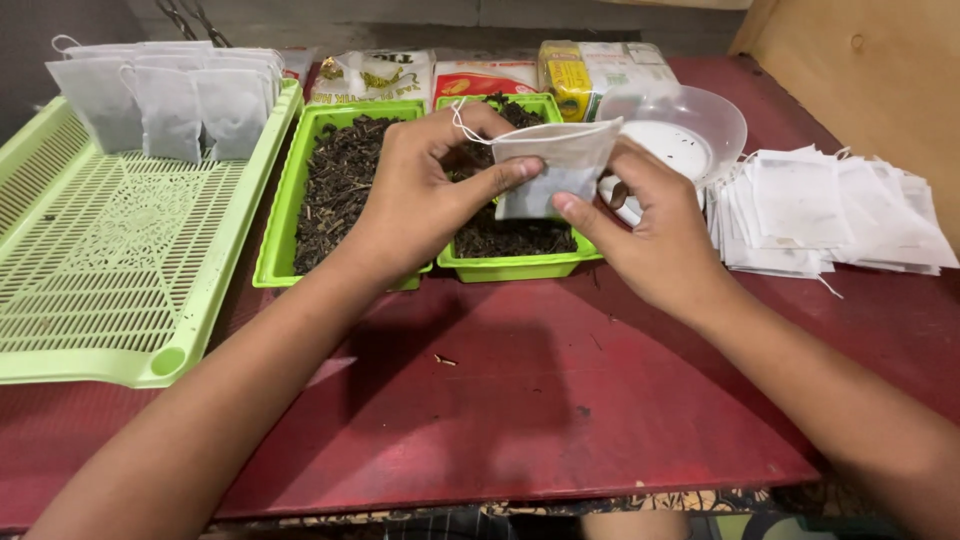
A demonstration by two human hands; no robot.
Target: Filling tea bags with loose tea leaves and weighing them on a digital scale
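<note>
Both hands hold one small white mesh pouch (560, 165) with a drawstring above a green tray of dark dried leaves (515, 268). My left hand (420, 195) pinches the pouch's left edge between thumb and fingers. Gripping the right edge is my right hand (650, 225), which also seems to hold a small white scoop (622, 205), mostly hidden. A second green tray of dried leaves (275, 240) lies just left, partly under my left hand.
A large slotted green tray (110, 260) at the left carries filled white pouches (170, 95) along its far end. A clear plastic bowl (700, 125) and a pile of flat empty pouches (830, 215) sit at the right. Packets (480, 75) lie behind, on a red table (520, 400).
</note>
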